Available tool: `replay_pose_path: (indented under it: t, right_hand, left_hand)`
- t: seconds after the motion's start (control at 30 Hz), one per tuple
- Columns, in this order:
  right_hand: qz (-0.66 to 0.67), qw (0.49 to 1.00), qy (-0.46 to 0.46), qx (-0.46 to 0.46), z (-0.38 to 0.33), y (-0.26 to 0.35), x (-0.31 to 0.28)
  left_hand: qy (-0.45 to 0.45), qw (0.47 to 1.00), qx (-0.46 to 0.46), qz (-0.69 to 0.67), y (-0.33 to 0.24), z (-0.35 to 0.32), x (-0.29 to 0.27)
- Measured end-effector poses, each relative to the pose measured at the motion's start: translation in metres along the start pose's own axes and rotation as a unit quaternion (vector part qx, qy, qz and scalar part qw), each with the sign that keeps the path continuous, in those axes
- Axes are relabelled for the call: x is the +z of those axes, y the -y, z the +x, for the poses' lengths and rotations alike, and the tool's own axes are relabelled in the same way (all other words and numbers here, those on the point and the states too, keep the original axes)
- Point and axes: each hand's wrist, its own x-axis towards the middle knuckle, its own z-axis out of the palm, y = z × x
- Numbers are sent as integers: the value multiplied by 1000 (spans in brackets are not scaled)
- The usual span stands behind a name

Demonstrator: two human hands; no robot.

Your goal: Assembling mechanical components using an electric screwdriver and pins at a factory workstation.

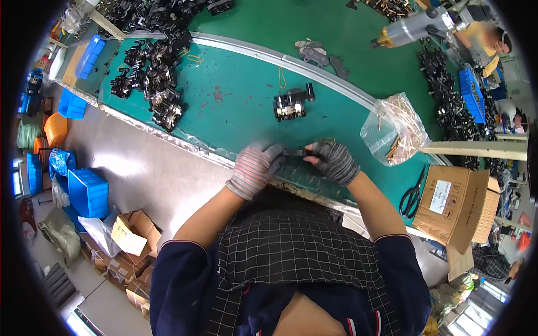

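Observation:
Between my two gloved hands, close to the bench's near edge, is a small dark metal part (294, 152). My left hand (256, 167), in a striped grey glove, has its fingers closed on the part's left end; motion blurs it slightly. At the other end, my right hand (334, 161), in a darker grey glove with bare fingertips, pinches the part between thumb and finger. Just beyond my hands, a black and silver mechanical assembly (290, 105) with an upright black knob lies on the green bench top (235, 106).
Heaped black assemblies (162, 78) lie to the left. A clear bag of brass-coloured rods (395, 131) is at the right, with black scissors (413, 196) and a cardboard box (451, 201) nearer me. A power screwdriver (414, 29) hangs at upper right. Another person sits far right.

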Motion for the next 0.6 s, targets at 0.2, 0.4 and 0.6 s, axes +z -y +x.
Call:
replay_pose_path:
  t: [0.2, 0.4, 0.6]
  right_hand:
    - [-31, 995, -30, -87, 72, -19, -34]
    - [-25, 994, 84, -63, 83, -44, -36]
    - [-67, 988, 105, 94, 103, -37, -11]
  left_hand:
    - [-97, 995, -4, 26, 10, 39, -8]
    - [-68, 993, -7, 93, 15, 49, 3]
    - [-12, 963, 200, 179, 24, 97, 1]
